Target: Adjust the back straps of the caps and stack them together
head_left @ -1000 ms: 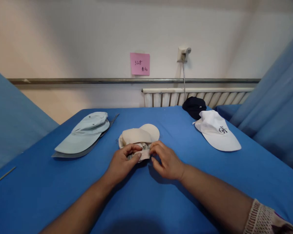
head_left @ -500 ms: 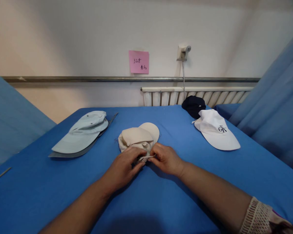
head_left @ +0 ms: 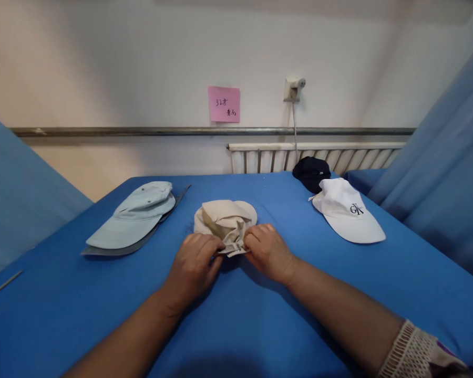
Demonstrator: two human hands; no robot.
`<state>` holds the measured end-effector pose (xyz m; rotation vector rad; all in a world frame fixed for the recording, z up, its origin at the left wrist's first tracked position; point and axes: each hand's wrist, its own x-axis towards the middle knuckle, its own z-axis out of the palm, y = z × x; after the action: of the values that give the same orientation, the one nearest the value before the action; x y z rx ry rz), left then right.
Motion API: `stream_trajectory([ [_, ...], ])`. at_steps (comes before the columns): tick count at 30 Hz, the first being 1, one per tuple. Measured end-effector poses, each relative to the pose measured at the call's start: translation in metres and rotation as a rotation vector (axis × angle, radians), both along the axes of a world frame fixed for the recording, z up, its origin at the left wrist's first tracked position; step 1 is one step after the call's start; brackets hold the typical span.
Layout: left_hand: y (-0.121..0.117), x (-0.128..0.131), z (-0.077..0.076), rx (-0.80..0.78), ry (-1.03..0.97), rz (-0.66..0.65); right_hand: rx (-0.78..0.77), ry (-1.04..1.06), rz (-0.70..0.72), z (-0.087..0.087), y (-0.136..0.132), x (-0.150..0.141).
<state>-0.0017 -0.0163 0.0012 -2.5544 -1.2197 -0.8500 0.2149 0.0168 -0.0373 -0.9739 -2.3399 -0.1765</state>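
A beige cap [head_left: 224, 212] rests on the blue-covered table, its brim at the back right and its rear strap [head_left: 232, 248] towards me. My left hand [head_left: 195, 262] pinches the strap's left end between thumb and fingers. On the other side, my right hand [head_left: 267, 252] grips the strap near its right end. A buckle shows on the strap between the two hands. The crown looks crumpled, with its hollow partly showing. My fingertips are partly hidden under the band.
A light blue cap [head_left: 136, 215] lies on top of a grey cap [head_left: 116, 251] at the left. At the right sit a white cap [head_left: 349, 212] and a dark navy cap [head_left: 311, 173]. A thin stick [head_left: 2, 287] lies at the left edge. Blue curtains [head_left: 445, 152] hang at both sides.
My hands have drawn slightly apart along the strap. The strap is now stretched flatter with its buckle in sight, and the cap's back is more opened and lifted.
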Motion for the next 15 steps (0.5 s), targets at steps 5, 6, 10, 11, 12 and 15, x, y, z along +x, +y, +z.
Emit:
stream_trajectory([
  [5, -0.002, 0.002, 0.005, -0.02, 0.057, -0.021, -0.049, 0.167, -0.146, -0.011, 0.004, 0.002],
  [6, -0.002, 0.003, 0.005, -0.039, 0.081, -0.015, -0.06, 0.211, -0.162, -0.012, 0.004, 0.004],
  [10, 0.002, 0.003, 0.0, -0.117, 0.182, 0.055, -0.066, 0.312, -0.165, -0.012, 0.004, 0.007],
  [11, 0.003, 0.002, -0.003, -0.119, 0.175, 0.079, -0.056, 0.323, -0.151, -0.012, 0.004, 0.007],
  [12, 0.003, 0.001, -0.006, -0.11, 0.141, 0.11, -0.044, 0.33, -0.137, -0.012, 0.004, 0.008],
  [15, 0.004, -0.004, -0.012, -0.045, -0.065, 0.237, -0.018, 0.347, -0.123, -0.012, 0.004, 0.007],
])
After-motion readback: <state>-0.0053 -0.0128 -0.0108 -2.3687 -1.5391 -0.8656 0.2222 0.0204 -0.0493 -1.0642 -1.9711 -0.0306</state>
